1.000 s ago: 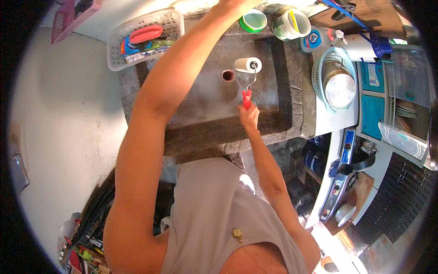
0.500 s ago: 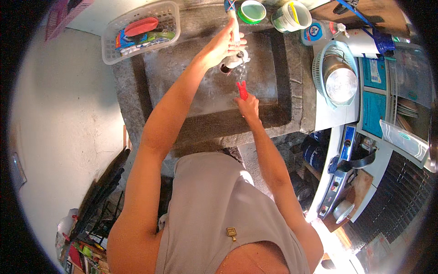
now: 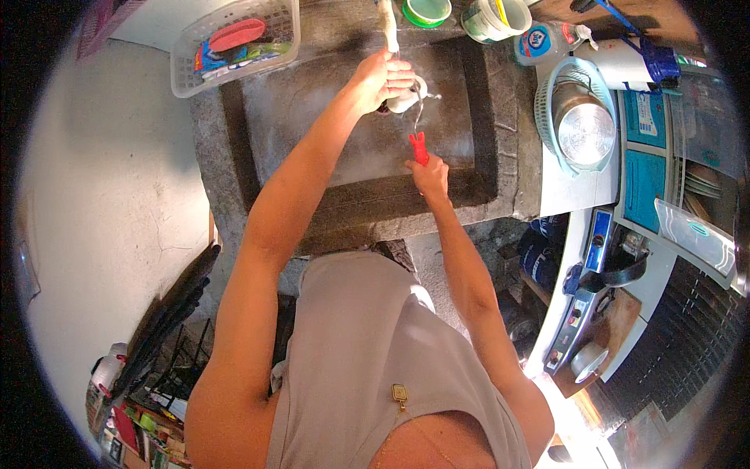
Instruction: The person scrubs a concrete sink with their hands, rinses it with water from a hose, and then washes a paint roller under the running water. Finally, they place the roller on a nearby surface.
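Note:
My right hand (image 3: 431,178), closed, grips a red-handled utensil (image 3: 419,148) above the sink (image 3: 344,185). A thin, shiny, curved shape runs on from the handle's forked end; whether it is metal or water I cannot tell. My left hand (image 3: 383,82) is open, its fingers stretched out just below the end of a white faucet pipe (image 3: 390,31). Beside those fingers is a rounded white shape (image 3: 405,100) in the sink, partly hidden by the hand, its kind unclear.
A plastic basket (image 3: 291,39) with a red item stands at the back left. Behind the sink are a green-rimmed tub (image 3: 426,11) and a white bucket (image 3: 488,23). To the right stand a clear bottle (image 3: 544,43), a light-blue basket (image 3: 544,117) holding a metal pot (image 3: 586,134), and a stove (image 3: 578,305).
My left hand has drawn slightly down from the faucet pipe, fingers still stretched. The red handle has shifted a little right and turned more upright. The view has tilted slightly.

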Demonstrator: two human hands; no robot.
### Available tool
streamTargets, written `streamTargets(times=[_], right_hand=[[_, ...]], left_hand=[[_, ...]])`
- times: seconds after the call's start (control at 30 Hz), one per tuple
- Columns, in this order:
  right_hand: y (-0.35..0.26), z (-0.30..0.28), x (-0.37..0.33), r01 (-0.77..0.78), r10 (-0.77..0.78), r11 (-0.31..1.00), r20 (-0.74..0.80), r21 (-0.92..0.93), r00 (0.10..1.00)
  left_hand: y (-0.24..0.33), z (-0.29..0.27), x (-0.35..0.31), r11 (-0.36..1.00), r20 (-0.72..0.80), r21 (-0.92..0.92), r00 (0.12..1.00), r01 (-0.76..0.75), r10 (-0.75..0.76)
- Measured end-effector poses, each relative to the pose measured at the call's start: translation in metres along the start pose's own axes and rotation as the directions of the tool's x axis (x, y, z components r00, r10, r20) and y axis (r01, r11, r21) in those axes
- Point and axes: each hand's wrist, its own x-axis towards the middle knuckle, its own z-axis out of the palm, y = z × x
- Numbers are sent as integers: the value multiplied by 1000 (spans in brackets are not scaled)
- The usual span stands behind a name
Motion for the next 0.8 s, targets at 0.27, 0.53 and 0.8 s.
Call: streamTargets(times=[0.27,0.53,0.8], right_hand=[[19,6,5,36,-32,994,-45,106,998],[24,10,7,95,-68,974,-137,206,988],[21,32,21,104,-99,983,-44,153,994]], left_hand=[[3,0,-5,998,3,53,999,35,-36],[0,-2,-12,998,-72,37,996,48,-45],[-2,-11,-2,998,-41,52,998,39,-36]])
